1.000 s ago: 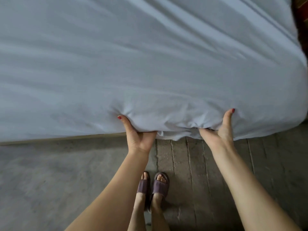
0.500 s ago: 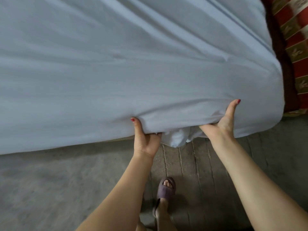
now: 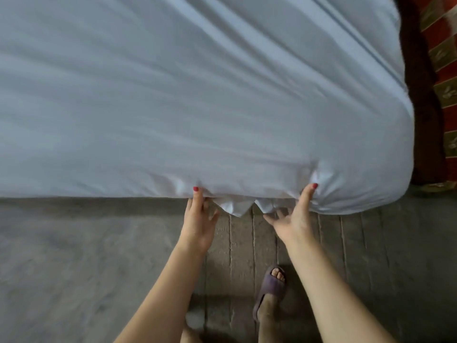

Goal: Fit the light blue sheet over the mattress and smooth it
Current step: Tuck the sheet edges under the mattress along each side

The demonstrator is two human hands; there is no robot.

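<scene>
Along the sheet (image 3: 197, 95) hem, both hands (image 3: 199, 220) apart.

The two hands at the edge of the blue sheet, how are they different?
The left hand is at the straighter stretch of the light blue sheet; the right hand is nearer the rounded corner. The left hand's fingers look bunched close together; the right hand's are spread wider. Both put a red-nailed thumb on the sheet's hanging edge.
</scene>
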